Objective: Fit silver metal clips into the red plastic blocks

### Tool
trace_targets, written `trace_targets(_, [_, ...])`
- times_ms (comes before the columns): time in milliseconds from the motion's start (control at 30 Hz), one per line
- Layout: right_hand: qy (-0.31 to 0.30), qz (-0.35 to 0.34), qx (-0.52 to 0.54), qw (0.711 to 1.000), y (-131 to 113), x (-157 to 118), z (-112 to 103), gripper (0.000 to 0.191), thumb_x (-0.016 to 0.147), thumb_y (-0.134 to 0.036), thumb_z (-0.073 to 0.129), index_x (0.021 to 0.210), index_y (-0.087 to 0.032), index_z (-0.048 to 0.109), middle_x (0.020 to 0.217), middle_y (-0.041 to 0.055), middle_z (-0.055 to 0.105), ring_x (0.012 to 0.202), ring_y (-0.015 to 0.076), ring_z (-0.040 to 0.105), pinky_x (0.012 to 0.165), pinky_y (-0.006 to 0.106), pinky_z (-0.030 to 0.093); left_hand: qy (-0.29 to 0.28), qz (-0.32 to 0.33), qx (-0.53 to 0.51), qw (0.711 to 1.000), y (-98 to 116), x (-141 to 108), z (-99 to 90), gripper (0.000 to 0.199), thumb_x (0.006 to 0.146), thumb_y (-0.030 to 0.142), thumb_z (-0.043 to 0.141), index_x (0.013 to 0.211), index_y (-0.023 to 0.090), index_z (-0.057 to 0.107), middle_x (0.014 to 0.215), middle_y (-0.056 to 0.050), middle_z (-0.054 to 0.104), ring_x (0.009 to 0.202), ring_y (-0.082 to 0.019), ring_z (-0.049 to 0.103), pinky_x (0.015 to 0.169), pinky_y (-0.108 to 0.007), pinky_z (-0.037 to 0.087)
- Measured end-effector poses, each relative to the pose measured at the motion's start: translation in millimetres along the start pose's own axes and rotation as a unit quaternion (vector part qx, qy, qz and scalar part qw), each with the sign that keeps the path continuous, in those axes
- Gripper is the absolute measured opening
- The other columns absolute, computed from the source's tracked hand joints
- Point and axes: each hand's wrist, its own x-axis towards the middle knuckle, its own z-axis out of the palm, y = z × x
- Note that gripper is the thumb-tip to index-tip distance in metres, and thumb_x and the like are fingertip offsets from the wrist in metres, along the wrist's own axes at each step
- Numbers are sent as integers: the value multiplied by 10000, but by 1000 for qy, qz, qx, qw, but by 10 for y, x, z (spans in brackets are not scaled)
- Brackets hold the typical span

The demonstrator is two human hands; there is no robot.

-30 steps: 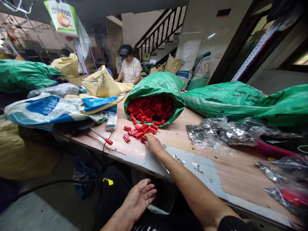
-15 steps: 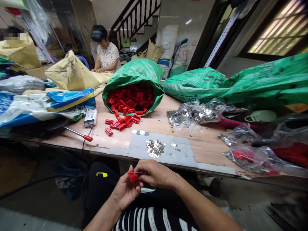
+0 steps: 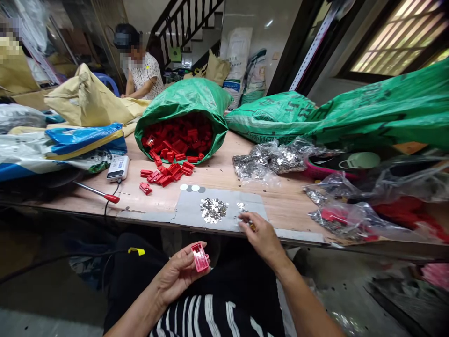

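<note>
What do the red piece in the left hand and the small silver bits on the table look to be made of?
Red piece: looks like moulded plastic, uniform red with a slight sheen and crisp edges, held in the left hand. Silver bits: probably thin stamped metal, since they glint brightly; too small to be sure. The right hand reaches beside them.

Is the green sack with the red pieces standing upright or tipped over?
Tipped over. The green sack lies on its side on the table, mouth open, red pieces spilled out in front.

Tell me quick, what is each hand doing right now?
Left hand: closed on a red plastic piece.
Right hand: fingertips pinched at the small metal bits on the table edge; whether it holds one cannot be told.
</note>
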Motion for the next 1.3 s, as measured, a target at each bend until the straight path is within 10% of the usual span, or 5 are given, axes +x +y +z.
trace_targets(167, [49, 49, -143, 987, 383, 127, -187, 139, 839, -255, 525, 926, -201, 619, 960, 68, 684, 893, 233, 638, 792, 356, 473, 28, 50, 24, 998, -32, 69, 102, 368, 675, 125, 777, 992, 144, 591, 953, -69, 703, 892, -203, 691, 840, -336, 542])
trace_targets(667, [-5, 25, -148, 989, 375, 256, -213, 144, 850, -293, 513, 845, -228, 642, 902, 42, 678, 846, 210, 626, 758, 315, 450, 97, 221, 207, 948, 80, 119, 336, 366, 661, 181, 784, 976, 143, 602, 1074, -108, 719, 895, -159, 692, 828, -243, 524])
trace_targets(1133, [-56, -17, 102, 993, -382, 0, 15, 190, 867, -365, 563, 893, -194, 642, 829, 39, 692, 729, 163, 618, 679, 254, 474, 145, 427, 449, 772, 124, 77, 430, 296, 698, 216, 745, 989, 231, 690, 1093, -50, 718, 1214, -258, 550, 1091, -424, 375])
trace_targets(1300, [-81, -81, 108, 988, -626, -4, 208, 130, 893, -293, 536, 935, -220, 634, 874, 53, 688, 755, 183, 631, 695, 289, 497, 135, 458, 450, 755, 147, 58, 447, 340, 669, 174, 765, 994, 256, 706, 1054, -22, 734, 1069, -242, 645, 1162, -455, 251])
